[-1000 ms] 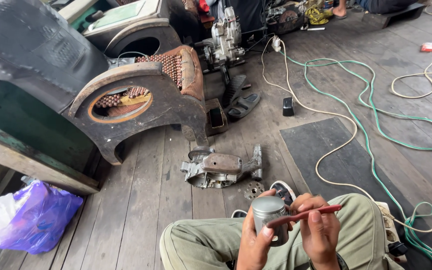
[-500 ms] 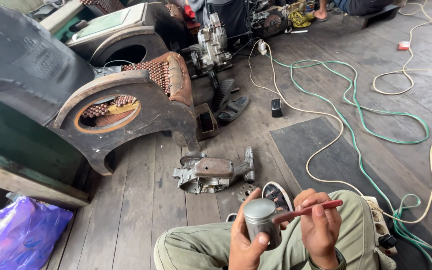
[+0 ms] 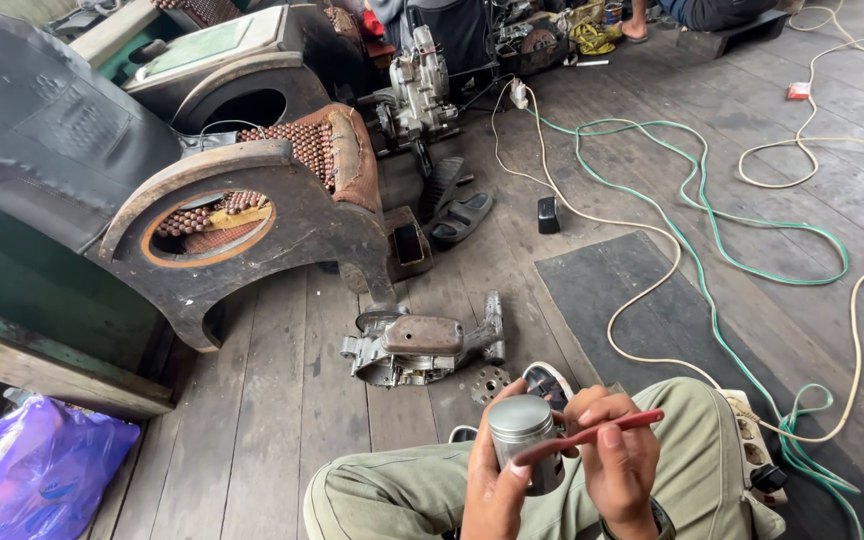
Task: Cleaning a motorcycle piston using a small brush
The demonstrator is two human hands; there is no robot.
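My left hand [image 3: 493, 488] holds a grey metal cylinder, a piston [image 3: 525, 433], upright above my lap. My right hand [image 3: 617, 460] grips a thin red tool [image 3: 592, 435], whose left end lies against the side of the piston. Both hands sit over my olive-green trousers [image 3: 392, 500]. On the plank floor just beyond my knees lies a dirty metal engine casing [image 3: 417, 345] with a small toothed gear [image 3: 490, 383] beside it.
A dark wooden chair frame [image 3: 252, 220] with beaded padding stands at the left. An engine block [image 3: 420, 85], sandals [image 3: 457, 205], a black mat [image 3: 652, 300], green and cream cables [image 3: 712, 230], a power strip [image 3: 752, 440] and a purple plastic bag [image 3: 47, 475] surround me.
The view has tilted and shifted, so the hands sit lower and more to the right. The piston and the red tool stay held the same way.
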